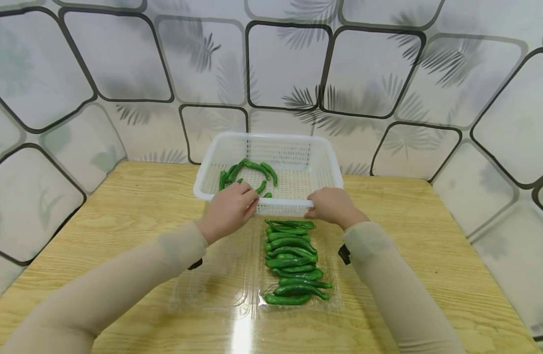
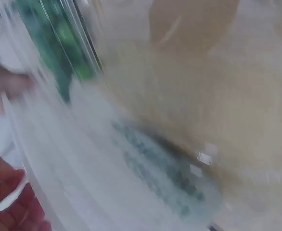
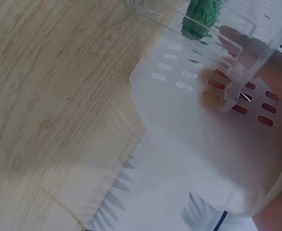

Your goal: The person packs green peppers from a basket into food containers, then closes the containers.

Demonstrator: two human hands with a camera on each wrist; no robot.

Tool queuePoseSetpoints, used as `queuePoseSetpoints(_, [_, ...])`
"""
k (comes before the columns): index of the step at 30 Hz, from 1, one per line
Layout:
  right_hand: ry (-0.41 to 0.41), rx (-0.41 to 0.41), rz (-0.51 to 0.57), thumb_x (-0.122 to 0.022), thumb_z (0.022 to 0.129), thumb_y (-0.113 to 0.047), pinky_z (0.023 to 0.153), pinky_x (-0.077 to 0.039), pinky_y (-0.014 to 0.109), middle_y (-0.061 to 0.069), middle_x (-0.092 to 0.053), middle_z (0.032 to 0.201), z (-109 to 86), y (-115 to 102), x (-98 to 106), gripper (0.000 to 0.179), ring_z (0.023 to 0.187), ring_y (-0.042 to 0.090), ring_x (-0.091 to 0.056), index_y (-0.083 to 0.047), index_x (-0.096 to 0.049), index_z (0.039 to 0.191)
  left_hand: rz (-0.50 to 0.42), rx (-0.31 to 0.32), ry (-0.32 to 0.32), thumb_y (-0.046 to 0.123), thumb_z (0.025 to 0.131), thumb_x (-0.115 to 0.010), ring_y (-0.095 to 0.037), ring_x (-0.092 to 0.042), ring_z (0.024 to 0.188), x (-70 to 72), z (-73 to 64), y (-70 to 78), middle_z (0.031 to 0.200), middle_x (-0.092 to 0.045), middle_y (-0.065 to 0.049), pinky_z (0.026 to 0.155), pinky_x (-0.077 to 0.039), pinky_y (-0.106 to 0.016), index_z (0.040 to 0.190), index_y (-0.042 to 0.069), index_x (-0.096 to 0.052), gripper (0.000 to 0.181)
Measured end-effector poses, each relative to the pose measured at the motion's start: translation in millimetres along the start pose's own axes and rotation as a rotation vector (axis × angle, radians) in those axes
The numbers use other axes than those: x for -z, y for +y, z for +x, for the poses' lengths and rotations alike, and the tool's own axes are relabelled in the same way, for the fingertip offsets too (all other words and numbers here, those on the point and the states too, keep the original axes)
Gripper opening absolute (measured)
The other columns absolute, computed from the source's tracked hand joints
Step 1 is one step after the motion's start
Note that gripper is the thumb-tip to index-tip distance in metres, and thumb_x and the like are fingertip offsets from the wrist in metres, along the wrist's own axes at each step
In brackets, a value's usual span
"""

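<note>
Left grip (image 1: 229, 209): holding basket (image 1: 280, 202) rim
Right grip (image 1: 335, 205): holding same rim
Peppers inside (image 1: 257, 167): keeping basket level should be preventing spills

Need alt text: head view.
Left hand and right hand grip the near side of a white perforated plastic basket holding slender green peppers; nearer, more peppers lie in a clear plastic container on a yellow wooden table.

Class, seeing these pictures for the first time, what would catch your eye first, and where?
Probably the vivid green peppers lined up in the clear plastic tray on the wooden table. Just beyond is the white basket, with loose peppers towards its left, its near rim held by the left grip and right grip.
</note>
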State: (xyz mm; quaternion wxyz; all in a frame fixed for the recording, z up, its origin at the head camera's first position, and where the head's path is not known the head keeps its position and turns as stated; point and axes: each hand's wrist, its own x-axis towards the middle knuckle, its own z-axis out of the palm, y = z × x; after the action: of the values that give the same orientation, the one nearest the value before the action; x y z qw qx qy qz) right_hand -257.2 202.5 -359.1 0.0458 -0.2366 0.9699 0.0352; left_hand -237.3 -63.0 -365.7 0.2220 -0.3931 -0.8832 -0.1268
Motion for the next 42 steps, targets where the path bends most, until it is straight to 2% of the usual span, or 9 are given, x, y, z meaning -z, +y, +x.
queuePoseSetpoints(3, [-0.006,-0.008,0.007,-0.071,0.08,-0.043,0.054,-0.046,0.034,-0.006,-0.06,0.069,0.4,-0.1,-0.4,0.025,0.059,0.013,-0.055,-0.019,-0.064,0.078,-0.06,0.156,-0.132,0.015,0.097,-0.049,-0.018,-0.053,0.073,1.0,3.7,-17.1,0.084,-0.057,-0.004,0.062,-0.045,-0.031,0.094,0.007,-0.065,0.018])
queuePoseSetpoints(8, [-0.009,-0.007,0.006,-0.071,0.08,-0.043,0.054,-0.046,0.034,-0.007,-0.06,0.07,1.0,-0.6,-0.8,0.025,0.059,0.012,-0.055,-0.02,-0.065,0.079,-0.16,0.378,-0.42,0.028,0.103,-0.028,-0.016,-0.036,0.058,3.2,12.2,-34.1,0.065,-0.044,-0.003,0.058,-0.032,-0.032,0.072,0.011,-0.05,0.042])
queuePoseSetpoints(14, [-0.011,-0.001,0.003,-0.071,0.08,-0.043,0.054,-0.046,0.034,-0.006,-0.061,0.07,1.1,-1.5,1.1,0.024,0.059,0.013,-0.055,-0.019,-0.064,0.078,-0.193,0.432,-0.628,0.036,0.102,-0.021,-0.018,-0.035,0.058,5.6,24.9,-40.4,0.065,-0.04,-0.004,0.064,-0.032,-0.036,0.067,0.014,-0.041,0.046])
queuePoseSetpoints(18, [-0.012,-0.004,-0.003,-0.07,0.08,-0.043,0.053,-0.046,0.033,-0.006,-0.061,0.07,0.6,-1.3,2.4,0.025,0.059,0.013,-0.055,-0.019,-0.064,0.077,-0.258,0.43,-0.743,0.044,0.101,-0.023,-0.026,-0.056,0.098,2.2,35.6,-47.4,0.106,-0.06,-0.011,0.09,-0.039,-0.042,0.105,0.008,-0.063,0.054])
queuePoseSetpoints(20, [-0.015,-0.01,-0.006,-0.07,0.08,-0.043,0.052,-0.045,0.033,-0.006,-0.06,0.069,0.1,-0.4,2.9,0.025,0.059,0.013,-0.055,-0.019,-0.064,0.077,-0.305,0.441,-0.796,0.05,0.099,-0.024,-0.031,-0.043,0.125,0.0,41.8,-50.4,0.134,-0.049,-0.013,0.103,-0.031,-0.046,0.131,0.009,-0.053,0.059])
queuePoseSetpoints(22, [-0.019,-0.016,-0.007,-0.07,0.081,-0.043,0.052,-0.045,0.032,-0.006,-0.06,0.069,-0.3,0.1,3.2,0.025,0.059,0.013,-0.055,-0.019,-0.064,0.078,-0.364,0.463,-0.84,0.057,0.096,-0.027,-0.032,-0.026,0.136,-2.3,47.3,-53.0,0.148,-0.032,-0.013,0.108,-0.023,-0.047,0.143,0.011,-0.039,0.066])
queuePoseSetpoints(28, [-0.027,-0.011,0.006,-0.07,0.08,-0.043,0.054,-0.045,0.033,-0.006,-0.061,0.071,0.3,-2.0,1.3,0.025,0.06,0.012,-0.055,-0.019,-0.065,0.079,-0.474,0.553,-0.913,0.069,0.088,-0.032,-0.032,-0.011,0.14,-7.3,52.0,-56.8,0.154,-0.014,-0.014,0.109,-0.017,-0.05,0.145,0.013,-0.035,0.08])
queuePoseSetpoints(35, [-0.001,0.0,-0.007,-0.071,0.08,-0.043,0.052,-0.044,0.033,-0.006,-0.061,0.07,0.3,-1.4,0.4,0.025,0.058,0.012,-0.054,-0.019,-0.065,0.079,-0.465,0.59,-0.887,0.071,0.088,-0.03,-0.033,-0.016,0.139,-9.4,52.8,-57.2,0.153,-0.017,-0.014,0.108,-0.019,-0.05,0.146,0.012,-0.033,0.082])
queuePoseSetpoints(42, [-0.006,0.002,-0.002,-0.07,0.08,-0.043,0.052,-0.044,0.033,-0.007,-0.061,0.07,0.2,-2.1,-0.4,0.024,0.058,0.012,-0.054,-0.019,-0.065,0.078,-0.437,0.504,-0.881,0.048,0.094,-0.044,-0.027,-0.048,0.12,-12.8,56.4,-65.4,0.131,-0.053,-0.012,0.102,-0.033,-0.044,0.128,0.006,-0.057,0.055])
